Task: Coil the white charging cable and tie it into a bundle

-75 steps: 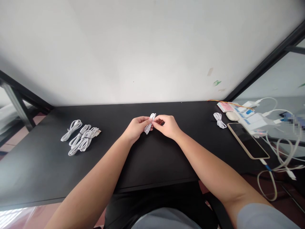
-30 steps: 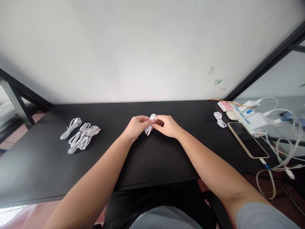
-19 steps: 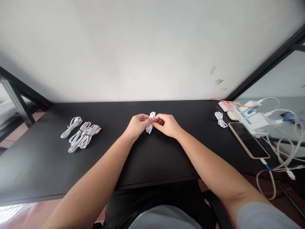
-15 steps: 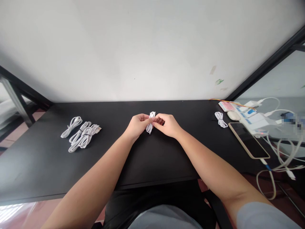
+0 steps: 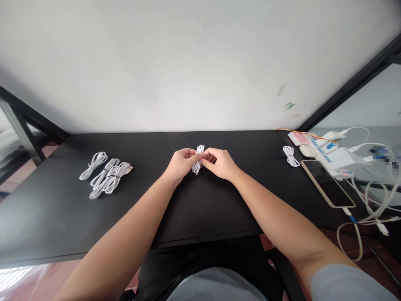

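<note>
A white cable (image 5: 197, 168), folded into a narrow bundle, is between my hands above the middle of the black table. My left hand (image 5: 181, 164) pinches it from the left, thumb across its front. From the right, my right hand (image 5: 220, 163) has its thumb and index finger closed at the bundle's middle, by the left thumb tip. The fingers hide the bundle's centre, so a tie there cannot be made out. Several more bundled white cables (image 5: 108, 177) lie on the left, at least some with dark ties. Another tied white cable (image 5: 291, 156) rests on the right.
The black table (image 5: 203, 213) meets a white wall at the back. On its right side are a phone (image 5: 327, 184) with a cable plugged in, a white mouse-like object (image 5: 307, 151), and a power strip (image 5: 326, 156) with chargers. Loose cables (image 5: 376, 209) hang at the right edge.
Almost nothing differs. Both hands keep their pinch on the cable bundle with only tiny finger shifts, and the whole view has moved very slightly.
</note>
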Demonstrator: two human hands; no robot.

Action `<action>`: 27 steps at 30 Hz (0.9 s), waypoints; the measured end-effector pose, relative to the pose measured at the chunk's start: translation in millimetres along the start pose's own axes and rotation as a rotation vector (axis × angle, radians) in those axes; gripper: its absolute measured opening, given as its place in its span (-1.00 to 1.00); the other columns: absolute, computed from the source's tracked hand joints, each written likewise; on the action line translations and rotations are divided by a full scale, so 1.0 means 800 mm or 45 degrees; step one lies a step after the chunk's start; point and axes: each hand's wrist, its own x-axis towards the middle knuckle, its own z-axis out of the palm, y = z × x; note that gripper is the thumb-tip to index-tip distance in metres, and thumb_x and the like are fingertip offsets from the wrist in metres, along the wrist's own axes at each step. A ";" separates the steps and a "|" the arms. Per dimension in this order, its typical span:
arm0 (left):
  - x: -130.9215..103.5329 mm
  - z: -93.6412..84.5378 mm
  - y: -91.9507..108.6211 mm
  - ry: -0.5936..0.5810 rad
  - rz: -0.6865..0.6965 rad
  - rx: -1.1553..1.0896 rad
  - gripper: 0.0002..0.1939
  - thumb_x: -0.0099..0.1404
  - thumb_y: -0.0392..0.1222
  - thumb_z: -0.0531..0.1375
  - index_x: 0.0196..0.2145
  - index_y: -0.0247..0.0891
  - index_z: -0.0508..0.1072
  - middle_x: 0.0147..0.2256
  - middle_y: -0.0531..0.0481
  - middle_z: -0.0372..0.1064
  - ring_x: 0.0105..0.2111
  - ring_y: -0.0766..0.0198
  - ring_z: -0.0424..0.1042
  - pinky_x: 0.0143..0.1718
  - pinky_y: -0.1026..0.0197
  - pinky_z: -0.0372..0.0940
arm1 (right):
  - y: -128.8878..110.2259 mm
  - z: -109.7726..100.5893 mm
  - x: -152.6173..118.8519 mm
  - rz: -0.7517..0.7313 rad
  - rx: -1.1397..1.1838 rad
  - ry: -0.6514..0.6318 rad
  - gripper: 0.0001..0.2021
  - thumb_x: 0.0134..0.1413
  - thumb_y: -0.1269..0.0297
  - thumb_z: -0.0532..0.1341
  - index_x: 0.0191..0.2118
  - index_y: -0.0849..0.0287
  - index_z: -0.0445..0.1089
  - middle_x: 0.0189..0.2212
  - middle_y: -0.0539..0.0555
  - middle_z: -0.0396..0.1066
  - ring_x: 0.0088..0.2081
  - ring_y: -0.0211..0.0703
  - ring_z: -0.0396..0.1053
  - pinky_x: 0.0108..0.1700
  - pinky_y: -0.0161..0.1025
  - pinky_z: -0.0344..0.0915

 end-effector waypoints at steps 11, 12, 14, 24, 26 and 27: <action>0.006 -0.003 -0.007 -0.016 0.020 0.008 -0.44 -0.04 0.13 0.50 -0.27 -0.35 0.47 -0.41 -0.06 0.52 -0.46 0.32 0.51 -0.43 0.31 0.37 | 0.001 -0.001 0.000 -0.023 -0.014 -0.018 -0.82 0.19 0.15 0.26 -0.31 0.17 0.43 -0.39 0.04 0.55 -0.41 -0.27 0.44 -0.30 -0.29 0.38; 0.006 -0.003 -0.007 -0.019 0.021 0.011 -0.44 -0.04 0.13 0.50 -0.27 -0.35 0.47 -0.41 -0.06 0.52 -0.45 0.32 0.51 -0.43 0.31 0.37 | 0.001 -0.001 0.000 -0.025 -0.014 -0.021 -0.82 0.19 0.15 0.26 -0.30 0.17 0.43 -0.39 0.04 0.55 -0.41 -0.27 0.44 -0.31 -0.29 0.38; 0.005 -0.003 -0.007 -0.025 0.031 0.021 -0.43 -0.04 0.15 0.49 -0.26 -0.35 0.47 -0.41 -0.07 0.52 -0.45 0.32 0.51 -0.43 0.31 0.37 | 0.002 -0.001 0.000 -0.026 -0.010 -0.022 -0.82 0.19 0.15 0.26 -0.30 0.17 0.43 -0.38 0.04 0.55 -0.41 -0.28 0.44 -0.31 -0.30 0.38; 0.004 -0.003 -0.006 -0.034 0.043 0.088 -0.43 0.00 0.18 0.46 -0.26 -0.34 0.47 -0.39 -0.07 0.52 -0.43 0.32 0.50 -0.41 0.31 0.36 | 0.002 0.000 -0.001 -0.034 0.007 -0.025 -0.82 0.19 0.16 0.25 -0.32 0.17 0.42 -0.40 0.03 0.54 -0.42 -0.29 0.44 -0.31 -0.31 0.36; 0.003 -0.003 -0.004 -0.028 0.045 0.104 -0.43 0.00 0.19 0.46 -0.26 -0.34 0.46 -0.39 -0.07 0.52 -0.44 0.32 0.50 -0.41 0.31 0.36 | 0.002 0.000 -0.001 -0.028 0.003 -0.031 -0.82 0.18 0.16 0.25 -0.32 0.17 0.41 -0.40 0.03 0.54 -0.42 -0.29 0.43 -0.32 -0.30 0.36; 0.003 -0.002 -0.003 -0.024 0.044 0.111 -0.43 -0.01 0.19 0.47 -0.27 -0.34 0.46 -0.39 -0.07 0.52 -0.44 0.32 0.50 -0.41 0.31 0.36 | 0.002 0.000 0.000 -0.025 0.000 -0.034 -0.82 0.18 0.16 0.26 -0.33 0.17 0.41 -0.40 0.03 0.54 -0.42 -0.29 0.43 -0.32 -0.30 0.36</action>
